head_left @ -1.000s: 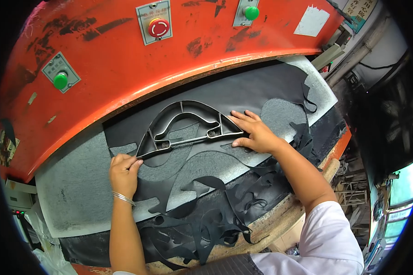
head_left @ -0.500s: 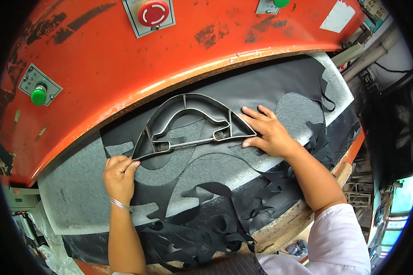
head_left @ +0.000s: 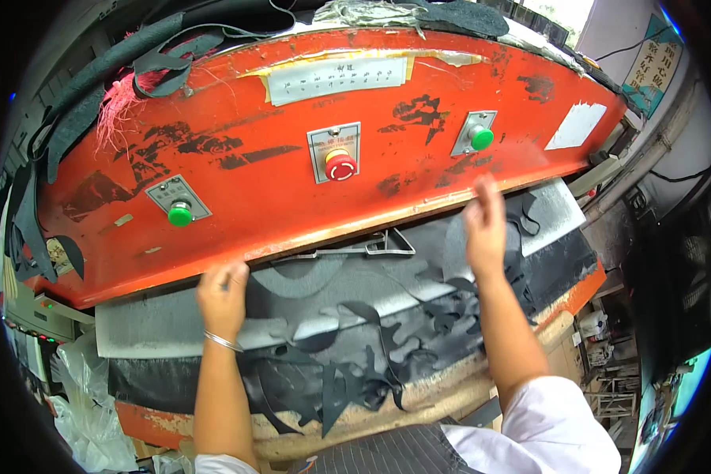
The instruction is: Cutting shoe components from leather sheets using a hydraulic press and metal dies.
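A metal cutting die [head_left: 391,244] lies on a black leather-like sheet [head_left: 371,272], mostly hidden beneath the red press head [head_left: 276,201]; only its near edge and right corner show. My left hand [head_left: 223,299] is lifted off it, near the lower edge of the press head, fingers loosely bent and blurred, with nothing visible in them. Raised at the right, my right hand [head_left: 486,235] is empty, its fingers stretched upward and smeared by motion. Closest above the hands are a left green button [head_left: 179,213] and a right green button [head_left: 480,138].
Between the green buttons sits a red emergency-stop button [head_left: 340,166]. A pale cutting board [head_left: 158,336] lies under the sheet. Cut black scraps [head_left: 347,379] hang over its near side. Clear plastic bags [head_left: 91,395] are at the lower left, and pink threads [head_left: 122,107] dangle above.
Both hands have let go of the die and risen toward the press front. My view has tilted up, showing more of the press. The die now sits mostly under the head.
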Tool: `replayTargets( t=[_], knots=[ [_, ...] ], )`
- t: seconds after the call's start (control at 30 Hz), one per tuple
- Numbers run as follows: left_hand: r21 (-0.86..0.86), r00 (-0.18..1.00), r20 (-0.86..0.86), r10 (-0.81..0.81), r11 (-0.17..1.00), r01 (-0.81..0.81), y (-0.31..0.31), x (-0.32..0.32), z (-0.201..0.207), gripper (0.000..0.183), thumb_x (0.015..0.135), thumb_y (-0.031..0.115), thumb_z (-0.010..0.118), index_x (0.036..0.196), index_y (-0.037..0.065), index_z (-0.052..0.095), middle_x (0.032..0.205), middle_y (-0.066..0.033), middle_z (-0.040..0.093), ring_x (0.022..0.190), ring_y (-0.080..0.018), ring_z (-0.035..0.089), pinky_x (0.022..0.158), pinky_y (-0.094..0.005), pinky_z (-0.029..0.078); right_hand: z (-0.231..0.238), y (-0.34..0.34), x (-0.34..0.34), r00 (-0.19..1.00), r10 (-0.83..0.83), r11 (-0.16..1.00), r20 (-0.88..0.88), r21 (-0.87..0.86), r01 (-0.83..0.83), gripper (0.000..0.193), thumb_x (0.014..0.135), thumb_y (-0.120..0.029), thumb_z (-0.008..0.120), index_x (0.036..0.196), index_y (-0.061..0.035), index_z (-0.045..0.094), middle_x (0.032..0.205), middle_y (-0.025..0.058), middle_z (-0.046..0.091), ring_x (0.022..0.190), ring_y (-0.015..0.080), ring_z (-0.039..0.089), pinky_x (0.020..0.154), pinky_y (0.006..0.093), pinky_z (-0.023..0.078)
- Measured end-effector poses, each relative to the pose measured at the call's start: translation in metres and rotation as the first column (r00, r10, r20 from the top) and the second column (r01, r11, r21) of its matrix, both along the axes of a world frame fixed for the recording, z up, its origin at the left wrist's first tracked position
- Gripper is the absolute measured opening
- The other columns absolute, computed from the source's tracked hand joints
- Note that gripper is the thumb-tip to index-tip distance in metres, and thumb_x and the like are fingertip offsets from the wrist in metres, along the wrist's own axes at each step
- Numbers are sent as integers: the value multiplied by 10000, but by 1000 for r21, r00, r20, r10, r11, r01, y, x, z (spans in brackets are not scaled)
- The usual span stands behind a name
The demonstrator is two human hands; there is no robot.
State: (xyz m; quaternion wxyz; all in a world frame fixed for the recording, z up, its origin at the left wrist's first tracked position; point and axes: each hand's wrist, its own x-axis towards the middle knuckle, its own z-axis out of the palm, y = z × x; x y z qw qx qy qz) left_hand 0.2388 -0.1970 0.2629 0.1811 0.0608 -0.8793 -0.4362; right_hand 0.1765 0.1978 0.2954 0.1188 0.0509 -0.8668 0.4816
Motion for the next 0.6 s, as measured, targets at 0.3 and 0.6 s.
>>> replayTargets(
  t=[0.3, 0.6],
  knots=[
    [-692, 929, -348, -127, 703, -163, 1, -10, 129, 297, 902, 174, 599, 650, 43, 515, 672, -109, 487, 678, -302, 473, 618, -402, 374, 92, -21, -92, 643, -340, 776, -686, 182, 604, 655, 976, -357, 504, 1483, -30, 249, 1561, 210, 97, 1440, 368, 136, 1153, 460, 151],
    [-36, 867, 411, -281, 946, 323, 55, 206, 62, 203, 838, 278, 664, 795, 85, 715, 783, -126, 631, 736, -310, 619, 682, -410, 492, 42, -29, 165, 850, 520, 801, 86, 295, -520, 401, 815, -347, 718, 1084, -57, 652, 1034, 146, 654, 969, 341, 586, 868, 434, 456]
  ],
)
